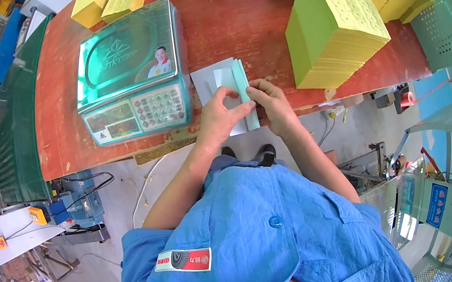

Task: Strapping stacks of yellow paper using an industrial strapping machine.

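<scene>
Head view: both hands (245, 111) pinch pale folded paper (226, 84) between them.

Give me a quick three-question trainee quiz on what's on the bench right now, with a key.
1. True or false: both hands are on the pale paper sheets at the near edge of the red table.
2. What lies directly to the person's left of the sheets? A) a green weighing scale B) a blue bucket C) a drill
3. Fill in: the tall stack of paper to the right of the hands is yellow-____.

Key
1. True: the left hand and right hand both pinch the pale paper sheets on the red table.
2. A, the green weighing scale.
3. Green: the stack of paper.
</scene>
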### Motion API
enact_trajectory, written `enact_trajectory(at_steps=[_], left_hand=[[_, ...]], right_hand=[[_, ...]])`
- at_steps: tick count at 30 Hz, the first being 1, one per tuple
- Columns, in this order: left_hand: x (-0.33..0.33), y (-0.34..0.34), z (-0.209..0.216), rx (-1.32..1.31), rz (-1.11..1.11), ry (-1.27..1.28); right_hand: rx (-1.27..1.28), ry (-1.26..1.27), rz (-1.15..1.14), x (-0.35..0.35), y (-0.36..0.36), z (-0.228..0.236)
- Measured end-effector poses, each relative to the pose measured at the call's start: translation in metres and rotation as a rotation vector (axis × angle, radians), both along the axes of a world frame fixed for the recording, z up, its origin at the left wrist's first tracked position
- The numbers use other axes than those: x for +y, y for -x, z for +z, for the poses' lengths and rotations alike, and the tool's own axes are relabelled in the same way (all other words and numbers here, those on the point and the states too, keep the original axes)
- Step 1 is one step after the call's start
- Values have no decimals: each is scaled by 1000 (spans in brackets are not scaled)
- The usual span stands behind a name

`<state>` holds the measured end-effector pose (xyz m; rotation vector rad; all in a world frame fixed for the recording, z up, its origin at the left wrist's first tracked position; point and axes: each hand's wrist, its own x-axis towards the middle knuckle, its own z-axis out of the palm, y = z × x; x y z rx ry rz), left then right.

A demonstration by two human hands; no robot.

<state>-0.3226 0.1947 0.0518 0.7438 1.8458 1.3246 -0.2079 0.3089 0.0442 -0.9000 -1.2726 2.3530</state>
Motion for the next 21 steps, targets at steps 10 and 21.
enact_trajectory(at_steps=[10,21], left_hand=[[-1,0,-1,43,-20,12],[-1,-1,1,-45,-3,-19]], right_hand=[[-6,-18,-1,-1,1,-6],[-12,-12,-10,-2,2,-4]])
